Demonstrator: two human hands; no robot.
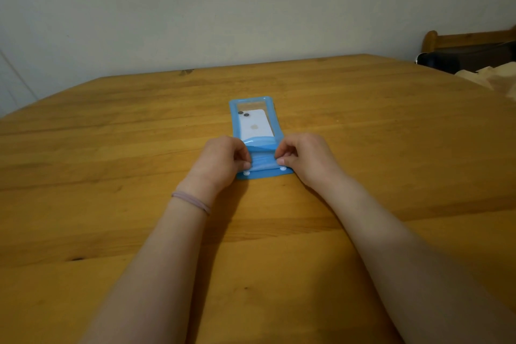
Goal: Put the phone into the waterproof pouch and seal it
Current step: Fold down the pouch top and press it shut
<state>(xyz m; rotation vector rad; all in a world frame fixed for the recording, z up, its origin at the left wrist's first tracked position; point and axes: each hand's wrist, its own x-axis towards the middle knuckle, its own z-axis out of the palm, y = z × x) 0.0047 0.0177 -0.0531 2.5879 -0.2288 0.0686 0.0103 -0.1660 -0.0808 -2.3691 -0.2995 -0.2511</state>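
A blue waterproof pouch [276, 120] with a clear window lies flat in the middle of the wooden table [111, 148]. Inside it a pale phone [253, 126] lies back side up, its camera lenses toward the far end. The pouch's near end is folded over, with two white snaps showing on the blue strip closest to me. My left hand [220, 160] pinches the left side of that fold. My right hand [305, 158] pinches the right side. The phone's near end is hidden under the fold.
A pale wall stands behind the table's far edge. At the far right are a wooden bed frame [469, 38], a dark object [438, 63] and light cloth [497, 78]. A hair tie circles my left wrist.
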